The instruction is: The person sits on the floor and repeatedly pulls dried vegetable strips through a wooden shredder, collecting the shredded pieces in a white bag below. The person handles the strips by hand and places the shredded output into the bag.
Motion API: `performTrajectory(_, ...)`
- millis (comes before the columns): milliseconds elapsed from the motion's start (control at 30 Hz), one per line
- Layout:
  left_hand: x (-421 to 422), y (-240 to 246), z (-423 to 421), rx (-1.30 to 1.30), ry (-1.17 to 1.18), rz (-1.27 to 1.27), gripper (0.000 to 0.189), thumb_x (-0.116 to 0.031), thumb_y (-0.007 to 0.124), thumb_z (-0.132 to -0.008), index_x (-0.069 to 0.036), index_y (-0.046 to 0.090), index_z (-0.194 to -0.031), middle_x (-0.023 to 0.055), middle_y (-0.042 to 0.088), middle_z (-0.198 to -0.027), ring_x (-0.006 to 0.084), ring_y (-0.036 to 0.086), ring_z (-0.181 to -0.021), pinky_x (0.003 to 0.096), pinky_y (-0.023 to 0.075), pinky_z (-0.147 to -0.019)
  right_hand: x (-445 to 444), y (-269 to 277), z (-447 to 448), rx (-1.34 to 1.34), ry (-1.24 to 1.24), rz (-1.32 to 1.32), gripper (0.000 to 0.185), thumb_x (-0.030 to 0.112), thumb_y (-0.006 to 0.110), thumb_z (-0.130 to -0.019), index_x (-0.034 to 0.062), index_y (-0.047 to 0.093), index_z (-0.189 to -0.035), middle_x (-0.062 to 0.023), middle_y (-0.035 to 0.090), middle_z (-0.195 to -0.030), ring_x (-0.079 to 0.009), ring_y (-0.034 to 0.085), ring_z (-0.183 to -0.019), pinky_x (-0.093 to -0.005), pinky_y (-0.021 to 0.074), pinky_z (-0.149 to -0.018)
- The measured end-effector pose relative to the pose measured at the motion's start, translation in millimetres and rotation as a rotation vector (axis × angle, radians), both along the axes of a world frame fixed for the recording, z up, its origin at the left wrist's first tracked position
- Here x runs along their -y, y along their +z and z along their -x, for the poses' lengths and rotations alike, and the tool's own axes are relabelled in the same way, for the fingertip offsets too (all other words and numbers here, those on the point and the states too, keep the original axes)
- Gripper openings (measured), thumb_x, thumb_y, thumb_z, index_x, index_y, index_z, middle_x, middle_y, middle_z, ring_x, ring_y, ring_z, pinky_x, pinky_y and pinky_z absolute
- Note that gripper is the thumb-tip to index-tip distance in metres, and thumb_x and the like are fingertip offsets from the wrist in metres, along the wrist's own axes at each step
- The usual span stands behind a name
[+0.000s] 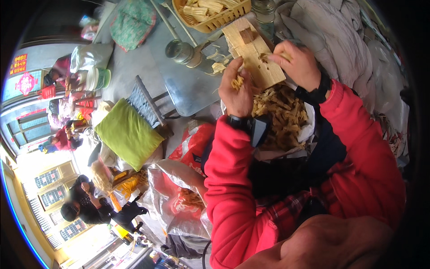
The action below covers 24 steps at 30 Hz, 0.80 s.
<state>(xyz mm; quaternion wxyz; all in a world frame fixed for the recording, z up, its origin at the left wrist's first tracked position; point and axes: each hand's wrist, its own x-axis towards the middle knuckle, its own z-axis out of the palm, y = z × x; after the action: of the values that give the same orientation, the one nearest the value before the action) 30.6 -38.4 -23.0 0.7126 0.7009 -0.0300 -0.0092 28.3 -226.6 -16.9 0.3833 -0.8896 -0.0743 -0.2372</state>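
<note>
A wooden board point(265, 69) with small holes and a raised wooden block point(247, 35) lies on the edge of a grey metal table. My left hand point(237, 89), beside the board's left edge, holds a small bunch of yellowish strips point(237, 81). My right hand point(295, 60) is at the board's right edge, close to the holes, fingers pinched on a pale yellowish piece point(286, 55). Below both hands is an open white bag point(310, 117) filled with dried yellow-brown pieces point(282, 117).
A yellow plastic basket point(215, 23) of pale sticks stands at the table's far side. A metal cup-like fitting point(179, 51) is on the table point(191, 90). A green cushion point(129, 134), a stool and an open sack point(161, 188) are at left, grey cloth point(332, 43) at right. Several people sit farther left.
</note>
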Motion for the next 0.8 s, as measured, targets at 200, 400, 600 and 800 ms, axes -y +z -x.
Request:
performTrajectory(200, -4, 5, 46, -0.247, -0.173, 0.224, 0.023, -0.02, 0.06, -0.097, 0.002, 0.067, -0.097, 0.0004, 0.06, -0.071, 0.0071, 0.054, -0.061, 0.0222, 0.0428, -0.055, -25, 11, 45, 0.292, 0.483, -0.03, 0.016, 0.014, 0.072, -0.082, 0.0107, 0.056, -0.079, -0.0063, 0.052, -0.064, -0.027, 0.055, -0.054, -0.0372, 0.0438, -0.049)
performTrajectory(400, -9, 5, 54, -0.503, -0.936, -0.071, 0.018, -0.018, 0.076, -0.084, -0.001, 0.071, -0.088, 0.0032, 0.066, -0.07, 0.0088, 0.059, -0.065, 0.0263, 0.0486, -0.06, -8, 5, 38, 0.271, 0.519, -0.083, 0.022, 0.019, 0.071, -0.083, 0.0104, 0.056, -0.07, -0.007, 0.05, -0.058, -0.029, 0.054, -0.052, -0.0383, 0.0402, -0.049)
performTrajectory(600, -20, 21, 40, -0.126, -0.699, 0.047, 0.03, -0.011, 0.073, -0.084, -0.003, 0.068, -0.113, 0.0091, 0.067, -0.088, 0.0202, 0.064, -0.079, 0.0299, 0.0504, -0.065, -9, 6, 44, -0.092, 0.3, -0.021, 0.03, 0.026, 0.065, -0.09, 0.0056, 0.059, -0.068, -0.014, 0.057, -0.06, -0.033, 0.058, -0.054, -0.0396, 0.041, -0.049)
performTrajectory(800, -19, 17, 33, 0.855, -0.445, -0.601, 0.036, -0.007, 0.075, -0.062, -0.008, 0.069, -0.098, 0.0077, 0.058, -0.081, 0.0275, 0.059, -0.068, 0.037, 0.0469, -0.057, -12, 17, 47, -1.259, 0.716, -1.007, 0.018, 0.002, 0.05, -0.091, -0.0004, 0.063, -0.079, -0.0036, 0.058, -0.062, -0.0059, 0.046, -0.045, -0.0201, 0.0318, -0.038)
